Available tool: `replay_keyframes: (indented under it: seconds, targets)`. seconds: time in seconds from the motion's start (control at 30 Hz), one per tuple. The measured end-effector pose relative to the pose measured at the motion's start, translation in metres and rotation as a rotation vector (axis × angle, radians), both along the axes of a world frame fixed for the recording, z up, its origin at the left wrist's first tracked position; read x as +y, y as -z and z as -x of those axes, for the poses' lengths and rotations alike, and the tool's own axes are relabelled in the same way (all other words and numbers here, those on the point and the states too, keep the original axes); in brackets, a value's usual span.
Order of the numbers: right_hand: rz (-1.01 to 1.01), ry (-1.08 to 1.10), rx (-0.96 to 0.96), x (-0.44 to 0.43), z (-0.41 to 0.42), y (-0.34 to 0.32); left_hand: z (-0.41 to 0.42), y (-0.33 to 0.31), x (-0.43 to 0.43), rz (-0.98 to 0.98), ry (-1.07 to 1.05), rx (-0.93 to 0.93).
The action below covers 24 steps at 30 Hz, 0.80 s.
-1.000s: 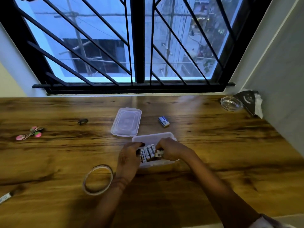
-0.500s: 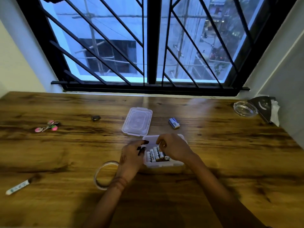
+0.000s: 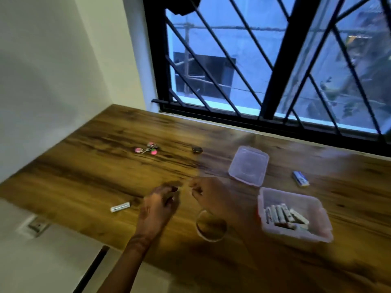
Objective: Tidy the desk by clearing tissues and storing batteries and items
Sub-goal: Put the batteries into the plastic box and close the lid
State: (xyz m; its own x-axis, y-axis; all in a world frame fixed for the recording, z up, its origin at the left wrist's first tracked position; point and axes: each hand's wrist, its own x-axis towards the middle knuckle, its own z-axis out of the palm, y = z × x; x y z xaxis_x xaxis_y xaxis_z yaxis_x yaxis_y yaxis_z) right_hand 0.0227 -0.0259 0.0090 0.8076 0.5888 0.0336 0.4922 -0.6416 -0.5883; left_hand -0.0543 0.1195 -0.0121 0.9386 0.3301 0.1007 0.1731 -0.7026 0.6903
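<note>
My left hand hangs over the desk, fingers loosely curled, tips down near the wood, nothing in it that I can see; my right hand is just right of it, smeared by blur, fingers curled in, thumb close to forefinger; can't tell whether it pinches anything; the two hands are near but apart.

Batteries lie flat in the box, right of my hands; most are side by side with long axes running near-far, and a few at the near right corner lie across them; box is open. Lid lies flat just beyond the box, apart from it. A small blue-white battery lies loose on the desk, right of the lid and far of the box.

Tape ring lies flat near my right wrist; marker is left of my left hand, long axis left-right, dark end toward the hand; keys and a small dark thing lie farther off.
</note>
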Motion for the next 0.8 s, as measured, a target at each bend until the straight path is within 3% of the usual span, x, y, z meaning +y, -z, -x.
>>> replay_keyframes:
  seconds: [0.33,0.6,0.8]
  targets:
    - [0.084,-0.092,0.164,0.131,0.031,0.044,0.039,0.049,0.121,-0.177,-0.197,0.176]
    - [0.209,-0.207,-0.041,0.161,0.037,0.055,0.031,0.05,0.133,-0.145,-0.097,0.115]
    - [0.146,-0.098,0.005,0.156,0.037,0.057,0.024,0.045,0.121,-0.074,-0.061,0.088]
